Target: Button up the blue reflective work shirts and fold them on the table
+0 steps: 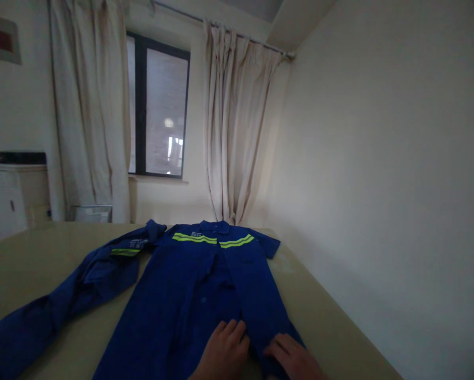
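A dark blue work shirt (205, 295) with yellow-green reflective stripes across the chest lies spread on its back, collar at the far end. Its front hangs slightly apart along the middle. My left hand (225, 349) has its fingers curled on the cloth by the front opening, near the lower end. To the right of it, my right hand (294, 360) grips the lower part of the right front panel with bent fingers. The thumbs and the cloth pinched under both hands are mostly hidden.
A second blue garment (90, 279) with a reflective stripe lies crumpled along the left. Both rest on a wide pale tabletop (323, 327), bordered by a wall (390, 174) on the right. Curtains (240, 121) and a window (165, 111) are behind; a white cabinet (7, 198) stands far left.
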The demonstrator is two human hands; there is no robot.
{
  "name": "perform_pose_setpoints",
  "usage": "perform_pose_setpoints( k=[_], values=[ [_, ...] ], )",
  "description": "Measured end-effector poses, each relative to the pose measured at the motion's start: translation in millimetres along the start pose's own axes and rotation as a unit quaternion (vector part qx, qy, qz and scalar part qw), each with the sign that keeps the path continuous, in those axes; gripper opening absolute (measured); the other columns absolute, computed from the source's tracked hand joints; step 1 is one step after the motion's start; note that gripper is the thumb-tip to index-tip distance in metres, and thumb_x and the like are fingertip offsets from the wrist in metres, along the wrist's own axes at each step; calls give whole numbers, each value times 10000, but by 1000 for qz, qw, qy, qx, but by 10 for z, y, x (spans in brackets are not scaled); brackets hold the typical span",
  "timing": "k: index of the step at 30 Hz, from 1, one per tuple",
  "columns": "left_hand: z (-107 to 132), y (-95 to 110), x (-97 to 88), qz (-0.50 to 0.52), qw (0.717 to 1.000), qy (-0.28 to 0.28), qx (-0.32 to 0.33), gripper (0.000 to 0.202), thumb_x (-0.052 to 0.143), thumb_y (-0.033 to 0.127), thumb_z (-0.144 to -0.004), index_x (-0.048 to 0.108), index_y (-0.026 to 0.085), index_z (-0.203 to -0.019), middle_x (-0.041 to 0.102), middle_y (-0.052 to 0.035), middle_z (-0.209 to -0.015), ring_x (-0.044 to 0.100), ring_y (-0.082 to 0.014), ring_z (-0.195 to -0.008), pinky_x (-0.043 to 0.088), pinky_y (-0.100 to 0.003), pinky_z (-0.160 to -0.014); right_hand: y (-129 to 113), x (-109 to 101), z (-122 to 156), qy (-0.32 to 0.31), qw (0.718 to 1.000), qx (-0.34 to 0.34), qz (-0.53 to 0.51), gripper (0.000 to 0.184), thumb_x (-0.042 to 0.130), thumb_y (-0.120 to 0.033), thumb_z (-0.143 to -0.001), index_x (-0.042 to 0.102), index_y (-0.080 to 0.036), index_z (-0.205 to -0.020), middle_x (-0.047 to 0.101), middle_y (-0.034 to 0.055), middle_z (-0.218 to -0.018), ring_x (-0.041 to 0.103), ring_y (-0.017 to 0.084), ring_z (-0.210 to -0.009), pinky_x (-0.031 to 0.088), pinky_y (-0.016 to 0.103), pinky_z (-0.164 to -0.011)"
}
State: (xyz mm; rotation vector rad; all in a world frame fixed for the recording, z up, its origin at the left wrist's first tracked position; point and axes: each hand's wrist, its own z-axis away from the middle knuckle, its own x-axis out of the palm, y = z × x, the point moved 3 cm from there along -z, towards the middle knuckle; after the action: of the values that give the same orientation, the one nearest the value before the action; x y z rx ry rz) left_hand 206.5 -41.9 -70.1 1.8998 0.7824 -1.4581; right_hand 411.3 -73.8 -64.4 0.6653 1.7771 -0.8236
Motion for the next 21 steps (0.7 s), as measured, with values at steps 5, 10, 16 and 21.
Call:
perform_pose_setpoints(
  k=[5,10,16,21],
  values=[
    [-75,155,-34,26,999,-10,-30,185,625,311,-959,726,206,-1073,704,-103,-1219,619,-308,-1201,491,-491,-1032,302,-126,44,172,958,182,-138,226,619,-425,-890,740,-249,-962,772,68,-999,712,254,-950,550,322,-872],
    [-148,357,-120,38,998,-16,-38,259,504,157,-976,696,179,-1147,710,-129,-1211,639,-294,-1192,488,-473,-1047,412,-731,-191,337,781,321,-417,470,797,-633,-622,769,-200,-805,772,55,-798,721,292,-806,584,384,-781],
    [-188,813,-300,201,972,-107,-49,322,521,165,-933,689,275,-1184,745,-52,-1207,713,-233,-1090,558,-320,-913,215,-1539,-573,371,724,293,-503,480,856,-565,-627,794,-167,-887,785,60,-805,729,269,-803,581,367,-778],
    [230,394,-531,150,981,-89,-81,508,637,288,-875,607,301,-1382,691,-79,-1355,621,-323,-1269,485,-490,-1082,-181,-1577,-854,317,810,209,-447,534,792,-618,-732,789,-170,-1022,791,86,-941,722,283,-898,583,368,-786]
  ],
)
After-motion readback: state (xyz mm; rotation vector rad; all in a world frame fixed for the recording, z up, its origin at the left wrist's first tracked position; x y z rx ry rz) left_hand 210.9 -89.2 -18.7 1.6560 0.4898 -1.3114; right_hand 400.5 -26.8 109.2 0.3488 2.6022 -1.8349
